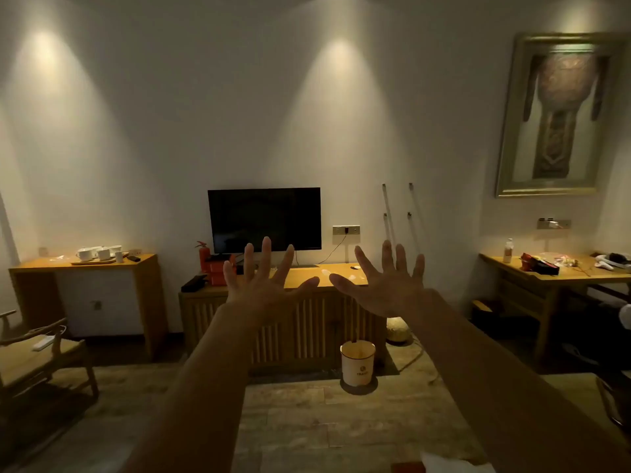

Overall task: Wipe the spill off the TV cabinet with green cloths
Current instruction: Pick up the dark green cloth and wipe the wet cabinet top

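Dim hotel-type room, wood-look floor, two ceiling spots washing a plain wall.

Near: both forearms reach forward, level with each other. Left hand and right hand are raised with fingers spread wide and hold nothing. They touch nothing.

No green cloth anywhere in view. A pale scrap at the bottom edge of the view is too cut off to identify.

Mid: a white bin stands on the floor against the cabinet's front, right of centre. It has a logo and one word under it, too blurred to read.

Far: the cabinet lies straight ahead, well apart from the hands, its long axis running left to right across the view. Pale glossy patches on its top, near the right end, are probably the spill. They sit in line with the right hand, so that hand looks the better placed. TV stands at the back edge, left of centre. A red extinguisher is at the left end.

No other writing is legible.

Judgement: wiping not begun; a cloth must be found first.
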